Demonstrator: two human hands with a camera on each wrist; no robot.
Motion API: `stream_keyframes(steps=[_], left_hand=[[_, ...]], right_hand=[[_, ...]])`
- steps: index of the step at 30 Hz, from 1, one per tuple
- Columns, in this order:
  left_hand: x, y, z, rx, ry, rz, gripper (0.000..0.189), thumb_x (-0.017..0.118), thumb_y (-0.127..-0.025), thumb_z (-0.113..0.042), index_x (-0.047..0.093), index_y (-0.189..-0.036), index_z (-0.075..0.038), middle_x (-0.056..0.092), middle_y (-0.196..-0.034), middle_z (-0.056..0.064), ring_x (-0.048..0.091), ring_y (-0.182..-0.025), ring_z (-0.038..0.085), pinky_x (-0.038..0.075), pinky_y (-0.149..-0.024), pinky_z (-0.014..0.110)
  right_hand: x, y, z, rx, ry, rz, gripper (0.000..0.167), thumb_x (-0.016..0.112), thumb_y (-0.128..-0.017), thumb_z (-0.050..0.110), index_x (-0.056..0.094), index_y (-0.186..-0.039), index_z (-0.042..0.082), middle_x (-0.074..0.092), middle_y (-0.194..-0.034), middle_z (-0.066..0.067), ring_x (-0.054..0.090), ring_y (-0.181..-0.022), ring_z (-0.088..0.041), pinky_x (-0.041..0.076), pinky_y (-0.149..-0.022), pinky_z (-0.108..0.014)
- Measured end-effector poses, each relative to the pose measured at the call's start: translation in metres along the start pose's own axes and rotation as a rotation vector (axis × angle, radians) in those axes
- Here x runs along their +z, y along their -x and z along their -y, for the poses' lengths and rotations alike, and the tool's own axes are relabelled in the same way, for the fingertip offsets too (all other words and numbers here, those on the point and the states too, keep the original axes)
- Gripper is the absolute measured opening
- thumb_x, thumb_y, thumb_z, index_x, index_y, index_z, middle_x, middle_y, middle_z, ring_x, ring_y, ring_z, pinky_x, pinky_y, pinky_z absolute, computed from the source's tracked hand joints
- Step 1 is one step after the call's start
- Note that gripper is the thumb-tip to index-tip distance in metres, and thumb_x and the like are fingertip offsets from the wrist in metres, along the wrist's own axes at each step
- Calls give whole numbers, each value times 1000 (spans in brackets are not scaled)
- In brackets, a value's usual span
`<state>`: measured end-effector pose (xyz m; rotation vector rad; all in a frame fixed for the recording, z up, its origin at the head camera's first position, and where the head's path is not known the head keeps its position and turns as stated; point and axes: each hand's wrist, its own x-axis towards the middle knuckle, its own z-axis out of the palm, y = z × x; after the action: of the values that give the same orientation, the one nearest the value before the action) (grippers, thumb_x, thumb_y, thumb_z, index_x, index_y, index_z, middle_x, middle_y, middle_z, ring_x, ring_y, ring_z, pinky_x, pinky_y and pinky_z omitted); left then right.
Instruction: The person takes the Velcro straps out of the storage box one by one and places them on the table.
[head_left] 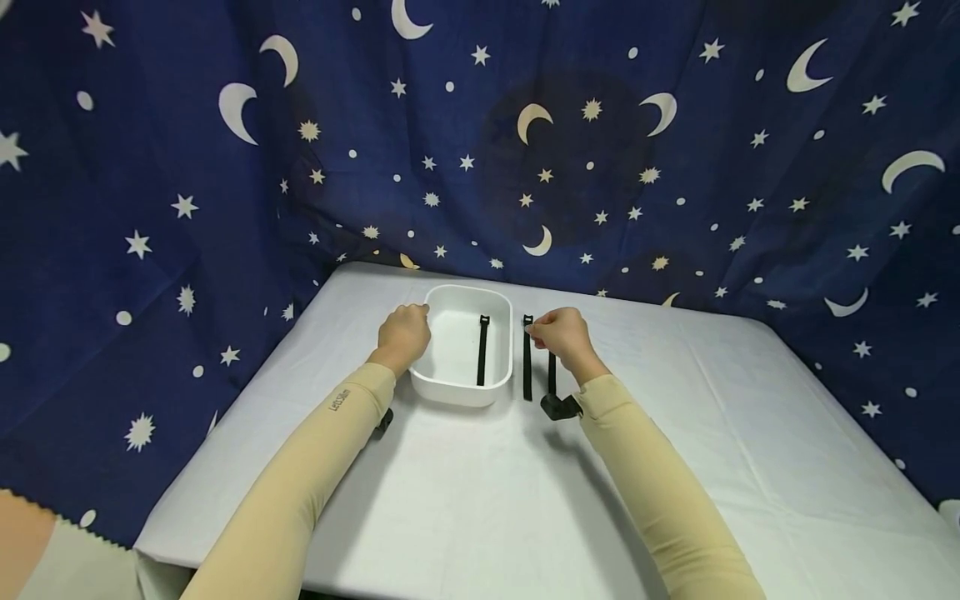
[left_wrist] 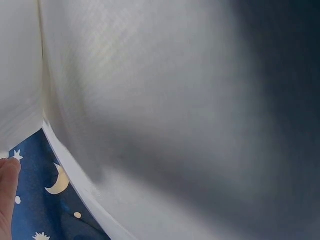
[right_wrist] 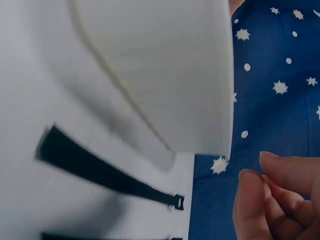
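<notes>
A white rectangular bin (head_left: 461,393) stands on the table, with one black hook-and-loop cable strap (head_left: 482,354) lying inside it. My left hand (head_left: 405,335) grips the bin's left rim; most of its fingers are hidden, and the left wrist view catches only a fingertip by the bin wall. Right of the bin lies a second black strap (head_left: 527,371), its buckle end pointing away. Over that buckle hovers my right hand (head_left: 561,333), thumb and index finger slightly apart with nothing between them. A third strap (head_left: 552,375) is partly covered by my right hand and wrist.
A white cloth (head_left: 450,492) covers the table. Dark blue curtains (head_left: 570,167) printed with moons and stars hang behind it and at both sides. Black wrist devices (head_left: 558,407) sit on both forearms.
</notes>
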<state>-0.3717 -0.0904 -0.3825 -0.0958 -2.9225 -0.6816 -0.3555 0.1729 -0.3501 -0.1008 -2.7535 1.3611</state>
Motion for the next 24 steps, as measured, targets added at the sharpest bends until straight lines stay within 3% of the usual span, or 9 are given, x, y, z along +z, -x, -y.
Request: stream_keyframes(steps=[3,6,15,19,24], left_hand=[[0,-1,1,-5,2,-3,40,44,-105,-13,56,-142,-9,65,-134,17,68,-115,35,61,-85,48],[1,-1,2,-4,4,1,40,44,-105,-13,56,-142,-9,65,-134,17,68,-115,35,61,-85,48],[3,-4,4,13,4,-9,39,45,-105,-13,56,-142,-8,65,-134,16,71,-109,33,63,-78,43],[3,-5,5,18,10,-15,39,45,-105,-13,56,-142,-8,65,-133,17,73,-103,31,64,-73,40],[3,-5,5,15,12,-13,39,45,-105,-13,56,-142,-8,65,-134,16,73,-105,31,63,-74,41]], right_hand=[[4,-1,10,-6,0,13,21,69,-93,16,73,-98,-5,75,-92,-15,72,-79,-22,62,-83,-39],[9,-2,18,-10,3,23,23,70,-93,17,73,-100,-6,74,-95,-17,72,-80,-23,61,-76,-31],[18,-2,40,-41,47,45,19,72,-93,17,73,-91,-1,70,-76,-7,66,-66,-14,59,-71,-31],[24,-2,46,-37,74,53,18,72,-92,16,73,-90,-2,70,-77,-10,64,-64,-12,55,-62,-22],[35,-4,51,-49,179,68,18,73,-91,18,75,-87,1,73,-77,-11,65,-63,-13,50,-58,-21]])
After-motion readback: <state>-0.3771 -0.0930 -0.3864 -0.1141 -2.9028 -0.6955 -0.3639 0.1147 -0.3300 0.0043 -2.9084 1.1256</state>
